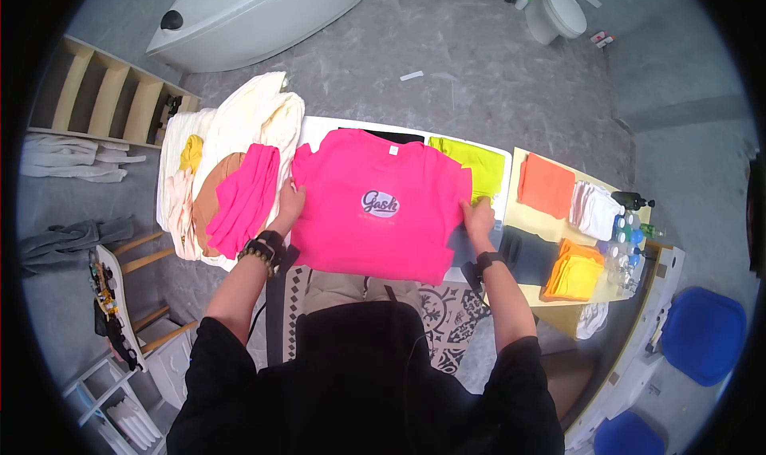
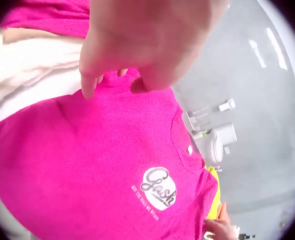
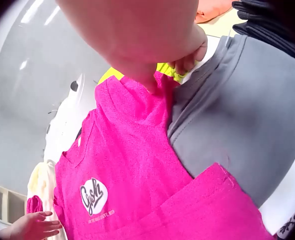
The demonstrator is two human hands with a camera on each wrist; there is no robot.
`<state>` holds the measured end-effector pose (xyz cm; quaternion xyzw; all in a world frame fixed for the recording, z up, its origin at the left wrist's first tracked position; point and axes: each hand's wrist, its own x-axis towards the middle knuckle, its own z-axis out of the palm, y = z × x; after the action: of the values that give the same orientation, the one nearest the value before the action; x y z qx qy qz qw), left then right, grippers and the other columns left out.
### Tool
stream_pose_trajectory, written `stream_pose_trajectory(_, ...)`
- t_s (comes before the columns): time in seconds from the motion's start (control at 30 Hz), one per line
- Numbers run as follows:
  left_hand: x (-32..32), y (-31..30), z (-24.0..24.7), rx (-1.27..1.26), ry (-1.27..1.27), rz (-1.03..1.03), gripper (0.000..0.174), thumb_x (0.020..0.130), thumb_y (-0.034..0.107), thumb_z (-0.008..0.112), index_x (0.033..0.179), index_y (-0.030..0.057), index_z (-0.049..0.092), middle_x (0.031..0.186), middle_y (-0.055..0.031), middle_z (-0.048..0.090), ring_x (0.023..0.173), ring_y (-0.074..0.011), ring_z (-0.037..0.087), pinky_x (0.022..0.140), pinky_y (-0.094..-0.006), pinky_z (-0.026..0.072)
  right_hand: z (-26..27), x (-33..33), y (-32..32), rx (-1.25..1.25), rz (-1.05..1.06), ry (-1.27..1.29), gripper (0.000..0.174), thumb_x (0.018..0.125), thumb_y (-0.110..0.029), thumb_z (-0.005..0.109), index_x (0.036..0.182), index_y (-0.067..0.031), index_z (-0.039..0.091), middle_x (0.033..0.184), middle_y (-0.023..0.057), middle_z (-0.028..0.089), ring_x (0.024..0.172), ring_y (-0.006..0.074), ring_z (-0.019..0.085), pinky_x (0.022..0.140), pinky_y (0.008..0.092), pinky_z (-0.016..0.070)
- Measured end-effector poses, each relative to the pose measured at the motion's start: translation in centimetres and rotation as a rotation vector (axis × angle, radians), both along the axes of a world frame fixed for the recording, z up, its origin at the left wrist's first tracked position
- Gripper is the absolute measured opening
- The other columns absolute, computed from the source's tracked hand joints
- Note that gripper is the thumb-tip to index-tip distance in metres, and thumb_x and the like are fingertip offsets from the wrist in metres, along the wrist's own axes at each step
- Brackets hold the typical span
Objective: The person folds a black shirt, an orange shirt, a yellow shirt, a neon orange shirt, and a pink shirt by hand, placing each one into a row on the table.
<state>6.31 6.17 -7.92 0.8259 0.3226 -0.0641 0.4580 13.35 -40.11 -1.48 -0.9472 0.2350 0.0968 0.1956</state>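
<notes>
A bright pink T-shirt (image 1: 339, 184) with a "Gash" print (image 1: 381, 204) lies spread on the white table, its neckline away from me and its lower edge uneven at the right. At its left sleeve my left hand (image 1: 290, 205) touches the cloth, thumb and fingertips apart in the left wrist view. My right hand (image 1: 479, 216) pinches the right sleeve edge, fingers curled in the right wrist view. A yellow-green garment (image 1: 479, 164) and a grey garment (image 3: 237, 110) lie partly beneath the shirt on the right.
Heaped clothes, including a cream garment (image 1: 247, 112) and another pink garment (image 1: 251, 188), lie at the left. Beyond the right hand, a side table holds folded orange (image 1: 546, 185) and yellow (image 1: 573, 275) cloths and several bottles (image 1: 626, 252). A bathtub (image 1: 263, 28) stands behind.
</notes>
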Motion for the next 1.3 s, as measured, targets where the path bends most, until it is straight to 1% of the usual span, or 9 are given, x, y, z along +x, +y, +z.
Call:
stream_pose_trajectory(0.3, 4.9, 0.2, -1.1, -0.016, 0.010, 0.098, 0.066, 0.075, 0.027, 0.078, 0.123, -0.0081, 0.047, 0.114, -0.0269, 0.059, 0.108, -0.0372, 0.059, 0.094, -0.0408, 0.0463, -1.4, -0.6, -2.1, 0.262, -0.103, -0.089, 0.023, 0.078, -0.023, 0.071, 0.077, -0.0010, 0.063, 0.071, 0.0133, 0.067, 0.074, 0.0318, 0.067, 0.072, 0.0436, 0.0516)
stream_pose_trajectory(0.37, 4.9, 0.6, -4.1, 0.004, 0.017, 0.110, 0.063, 0.077, 0.023, 0.078, 0.122, -0.0060, 0.045, 0.110, -0.0225, 0.059, 0.100, -0.0306, 0.060, 0.086, -0.0372, 0.0495, -0.1, -0.1, -2.4, 0.273, -0.103, 0.004, 0.025, 0.082, -0.022, 0.066, 0.092, 0.0004, 0.063, 0.089, 0.0177, 0.068, 0.091, 0.0332, 0.065, 0.085, 0.0425, 0.0497)
stream_pose_trajectory(0.43, 4.9, 1.3, -6.8, 0.015, -0.020, 0.113, 0.060, 0.078, 0.018, 0.078, 0.119, -0.0019, 0.039, 0.103, -0.0170, 0.057, 0.089, -0.0225, 0.061, 0.073, -0.0331, 0.0531, -1.4, 0.1, -3.0, 0.147, 0.276, -0.355, 0.040, 0.089, -0.026, 0.059, 0.118, 0.0020, 0.056, 0.122, 0.0264, 0.057, 0.118, 0.0394, 0.052, 0.102, 0.0433, 0.0399)
stream_pose_trajectory(0.5, 4.5, 1.7, -7.9, -0.012, -0.040, 0.138, 0.047, 0.078, 0.015, 0.078, 0.111, -0.0009, 0.048, 0.099, -0.0136, 0.060, 0.086, -0.0187, 0.061, 0.073, -0.0315, 0.0526, -2.2, 1.0, -2.7, 0.157, 0.408, -0.233, 0.054, 0.095, -0.033, 0.051, 0.136, 0.0022, 0.043, 0.144, 0.0297, 0.035, 0.135, 0.0456, 0.031, 0.112, 0.0460, 0.0279)
stream_pose_trajectory(0.8, 5.1, 1.1, 0.9, -0.475, -0.033, 0.195, 0.021, 0.079, 0.005, 0.068, 0.099, -0.0005, 0.061, 0.090, -0.0075, 0.066, 0.077, -0.0149, 0.062, 0.068, -0.0285, 0.0513, -2.7, 4.1, -4.9, -0.016, 0.266, 0.018, 0.064, 0.096, -0.050, 0.043, 0.137, -0.0006, 0.044, 0.150, 0.0269, 0.028, 0.138, 0.0470, 0.025, 0.110, 0.0535, 0.0282)
stream_pose_trajectory(0.97, 5.4, 1.9, 1.5, -0.441, -0.023, 0.186, 0.027, 0.080, 0.008, 0.068, 0.105, -0.0006, 0.060, 0.094, -0.0068, 0.065, 0.081, -0.0143, 0.062, 0.071, -0.0265, 0.0506, -2.3, 3.0, -6.0, -0.040, 0.218, -0.200, 0.056, 0.093, -0.040, 0.053, 0.131, 0.0010, 0.047, 0.143, 0.0264, 0.039, 0.130, 0.0459, 0.036, 0.106, 0.0481, 0.0317)
stream_pose_trajectory(1.0, 5.5, 2.1, 1.2, -0.384, -0.006, 0.171, 0.031, 0.080, 0.010, 0.068, 0.108, -0.0010, 0.060, 0.096, -0.0069, 0.065, 0.083, -0.0143, 0.063, 0.072, -0.0262, 0.0505, -0.9, 2.2, -4.6, -0.063, 0.160, -0.375, 0.045, 0.091, -0.036, 0.058, 0.114, 0.0025, 0.059, 0.119, 0.0251, 0.059, 0.111, 0.0422, 0.053, 0.097, 0.0455, 0.0408)
stream_pose_trajectory(1.13, 6.1, 1.5, 2.8, -0.335, 0.052, 0.187, 0.039, 0.080, 0.013, 0.070, 0.114, -0.0022, 0.059, 0.098, -0.0075, 0.065, 0.084, -0.0146, 0.063, 0.072, -0.0262, 0.0504, -0.6, -0.4, -2.4, 0.041, -0.002, 0.024, 0.050, 0.086, -0.050, 0.060, 0.083, -0.0008, 0.071, 0.077, 0.0192, 0.069, 0.081, 0.0376, 0.067, 0.078, 0.0457, 0.0507)
stream_pose_trajectory(1.3, 5.7, 2.4, 4.0, -0.537, 0.040, 0.190, 0.045, 0.080, 0.009, 0.067, 0.121, -0.0039, 0.054, 0.105, -0.0105, 0.064, 0.090, -0.0165, 0.063, 0.076, -0.0271, 0.0511, -2.1, 0.1, -1.1, 0.023, -0.095, 0.086, 0.053, 0.082, -0.053, 0.062, 0.085, -0.0004, 0.071, 0.082, 0.0211, 0.070, 0.085, 0.0357, 0.068, 0.077, 0.0427, 0.0515)
